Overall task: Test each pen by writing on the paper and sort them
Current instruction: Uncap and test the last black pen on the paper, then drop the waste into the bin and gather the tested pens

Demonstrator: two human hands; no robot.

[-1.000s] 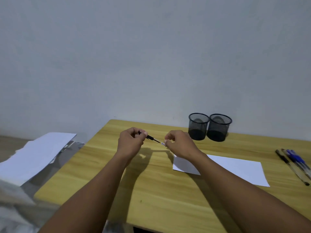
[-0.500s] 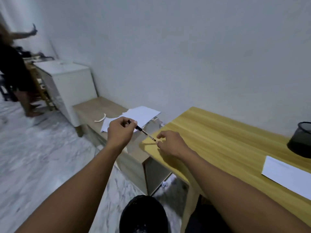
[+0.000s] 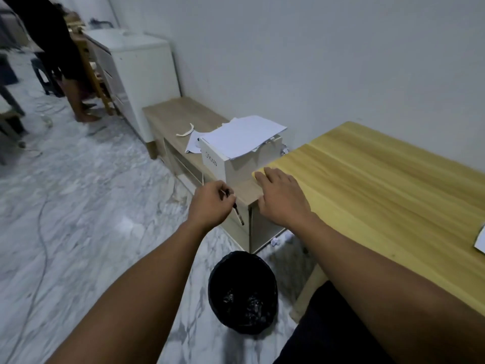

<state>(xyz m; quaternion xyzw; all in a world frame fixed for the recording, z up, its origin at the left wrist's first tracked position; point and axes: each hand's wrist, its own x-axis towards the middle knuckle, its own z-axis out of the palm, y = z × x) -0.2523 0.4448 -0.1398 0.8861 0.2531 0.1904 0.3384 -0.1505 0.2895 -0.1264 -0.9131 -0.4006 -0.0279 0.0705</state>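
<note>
Illegible dark lettering (image 3: 211,160) on white box (image 3: 241,169)

Pale wall (image 3: 328,61) upper right, marbled floor (image 3: 78,219) across the left, white cabinet (image 3: 141,67) upper left, low wooden shelf (image 3: 178,114) centre, yellow table (image 3: 380,195) right, black bin (image 3: 242,290) bottom centre.

The left hand (image 3: 211,204) grips a pen (image 3: 238,214) in curled fingers, its free end slanting down, out past the table's (image 3: 380,185) corner and in front of a low shelf (image 3: 178,116). The right hand (image 3: 282,198) lies flat on that corner, fingers straight. A black bin (image 3: 242,291) stands on the marble floor (image 3: 78,206) beside the table leg, with crumpled scraps inside. On the shelf sits a white box (image 3: 223,164) topped with loose sheets (image 3: 241,136). A paper (image 3: 480,240) shows at the table's right edge. Another person (image 3: 57,48) stands far left beside a white cabinet (image 3: 136,61).
</note>
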